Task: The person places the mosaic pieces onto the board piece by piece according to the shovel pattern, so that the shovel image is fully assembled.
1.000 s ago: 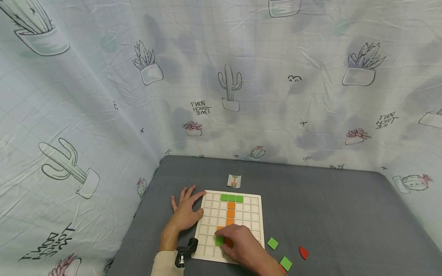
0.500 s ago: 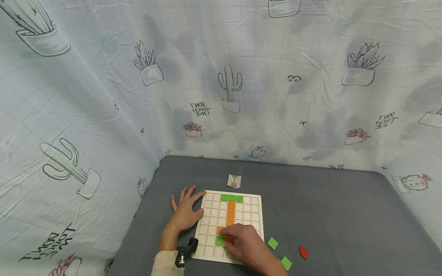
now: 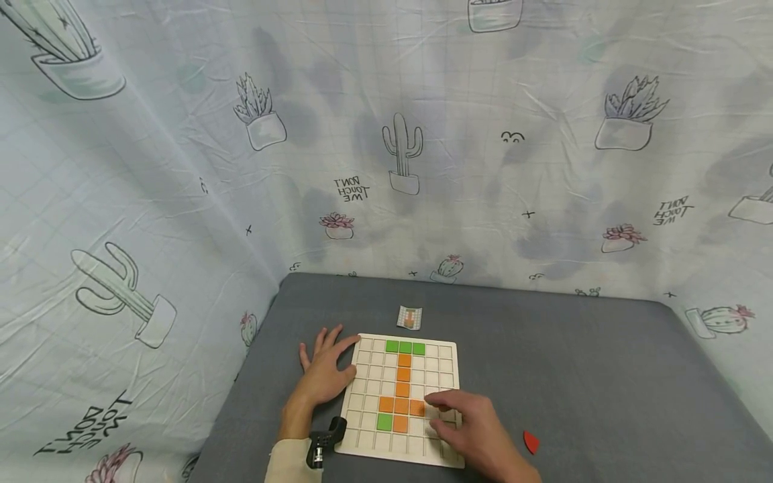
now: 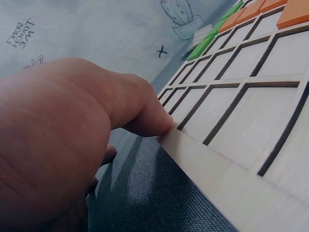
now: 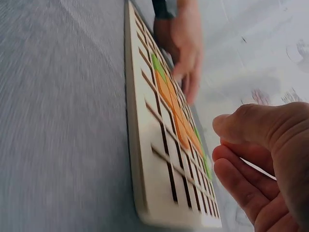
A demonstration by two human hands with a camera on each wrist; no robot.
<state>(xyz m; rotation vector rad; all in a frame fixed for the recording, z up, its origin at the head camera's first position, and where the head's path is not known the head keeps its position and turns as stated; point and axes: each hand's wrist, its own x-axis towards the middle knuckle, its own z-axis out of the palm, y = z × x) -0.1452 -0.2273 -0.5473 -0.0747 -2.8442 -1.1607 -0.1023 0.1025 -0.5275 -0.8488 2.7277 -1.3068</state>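
A pale wooden grid board [image 3: 443,365] lies on the table. Set in its squares are green tiles [image 3: 406,347] along the top row, a column of orange tiles [image 3: 403,375], an orange row lower down, and one green tile [image 3: 384,421] beside an orange one. At the board's left edge rests my left hand [image 3: 324,377], fingers spread, thumb [image 4: 157,116] touching the wooden rim. Above the board's right side is my right hand [image 3: 477,426], thumb and index finger apart. In the right wrist view nothing shows between its loosely bent fingers [image 5: 241,128].
Behind the board lies a small printed card [image 3: 409,318] with a grid pattern. Right of my right hand is a red wedge-shaped piece [image 3: 531,442]. A curtain [image 3: 471,154] with cactus drawings hangs behind and beside the grey table [image 3: 561,376].
My right hand has moved right from the lower middle of the board, uncovering orange tiles there. It now covers the spot where loose green tiles lay. My left hand stays put.
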